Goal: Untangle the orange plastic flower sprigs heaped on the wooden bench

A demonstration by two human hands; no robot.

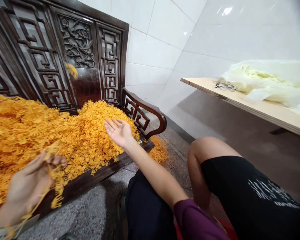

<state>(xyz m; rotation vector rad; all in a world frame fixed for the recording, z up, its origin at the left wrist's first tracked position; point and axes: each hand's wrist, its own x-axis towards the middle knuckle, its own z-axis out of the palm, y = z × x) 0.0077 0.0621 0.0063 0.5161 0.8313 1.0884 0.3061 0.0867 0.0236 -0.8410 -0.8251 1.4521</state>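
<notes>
My left hand (32,183) is at the lower left, slightly blurred, its fingers curled round a strand of orange plastic flowers (57,186). Part of the strand hangs below the fingers, and a thin stem runs down past the wrist. To the right, my right hand (120,133) is held palm up with its fingers stretched out and nothing in it. Behind both hands a large heap of orange plastic flowers (90,133) covers the seat of a dark carved wooden bench (86,87). A blurred orange piece (72,71) is in mid-air before the backrest.
The bench's curved armrest (152,116) rises beyond my right hand. More orange pieces (160,150) lie on the speckled floor (90,196). At right, a wooden board (202,83) bears glasses (225,87) and a translucent bag (272,86) of pale yellow material. Below it is a leg in black shorts (240,186).
</notes>
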